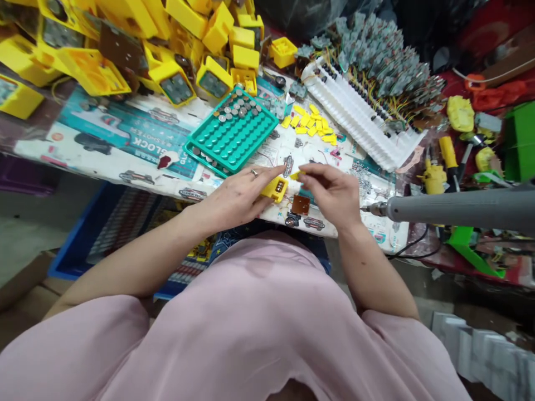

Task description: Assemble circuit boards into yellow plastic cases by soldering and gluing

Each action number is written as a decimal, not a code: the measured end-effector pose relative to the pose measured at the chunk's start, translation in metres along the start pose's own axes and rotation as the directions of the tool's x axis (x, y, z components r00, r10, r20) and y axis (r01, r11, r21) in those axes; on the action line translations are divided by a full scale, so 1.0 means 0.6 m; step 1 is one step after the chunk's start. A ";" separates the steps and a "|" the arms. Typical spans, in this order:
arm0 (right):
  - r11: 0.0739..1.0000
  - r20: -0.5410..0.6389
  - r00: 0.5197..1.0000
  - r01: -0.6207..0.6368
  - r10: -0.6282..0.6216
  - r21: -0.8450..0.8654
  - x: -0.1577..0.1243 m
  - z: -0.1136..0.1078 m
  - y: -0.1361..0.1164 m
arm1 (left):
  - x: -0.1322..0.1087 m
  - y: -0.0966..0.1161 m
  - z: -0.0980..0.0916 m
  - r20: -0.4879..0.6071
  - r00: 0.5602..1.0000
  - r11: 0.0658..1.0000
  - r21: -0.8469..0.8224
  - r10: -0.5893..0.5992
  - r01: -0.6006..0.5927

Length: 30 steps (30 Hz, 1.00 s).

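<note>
Close to the table's front edge, my left hand [240, 197] is wrapped round a yellow housing [276, 190], whose open end shows metal parts inside. Just right of it, my right hand [334, 192] pinches a small yellow piece [297, 175] between thumb and fingers, a little apart from the housing. A brown circuit board [300, 205] lies between the hands, wired to a small dark round part [291, 220]. Beyond my left hand stands a green tray [234, 133] with coin-like discs on it. Several small yellow pieces [311, 121] are scattered behind my right hand.
Many yellow housings [175, 83] are heaped at the back left. A white ribbed foam tray [355, 117] with wired grey parts [384, 55] sits at the back right. A grey electric screwdriver [451, 210] points in from the right, its tip near my right wrist.
</note>
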State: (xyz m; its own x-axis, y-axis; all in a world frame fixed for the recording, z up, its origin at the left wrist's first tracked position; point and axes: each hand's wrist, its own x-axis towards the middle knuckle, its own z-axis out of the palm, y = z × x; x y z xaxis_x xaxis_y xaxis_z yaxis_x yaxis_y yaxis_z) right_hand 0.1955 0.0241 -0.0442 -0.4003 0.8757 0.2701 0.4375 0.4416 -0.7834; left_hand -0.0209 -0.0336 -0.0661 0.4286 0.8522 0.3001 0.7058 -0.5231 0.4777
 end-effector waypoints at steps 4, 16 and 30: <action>0.999 -0.031 0.999 0.029 -0.028 0.031 -0.038 0.010 -0.004 | -0.005 0.008 0.009 -0.104 0.994 0.999 0.030 0.018 -0.014; 0.581 0.247 0.768 0.618 -0.591 -0.530 -0.034 0.013 -0.018 | -0.011 0.017 0.031 -0.231 0.972 0.996 0.089 0.038 -0.018; 0.573 0.368 0.886 0.464 -0.284 -0.675 -0.068 0.019 -0.059 | -0.015 0.015 0.038 -0.254 0.967 0.999 0.038 0.025 -0.016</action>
State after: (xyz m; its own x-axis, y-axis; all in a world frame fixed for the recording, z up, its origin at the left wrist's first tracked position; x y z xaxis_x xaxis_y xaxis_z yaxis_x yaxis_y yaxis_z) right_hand 0.1871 -0.0299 -0.0338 -0.7748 0.5781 0.2557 0.6085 0.7917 0.0540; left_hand -0.0054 -0.0460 -0.0832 0.2890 0.8092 0.5115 0.7201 -0.5359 0.4408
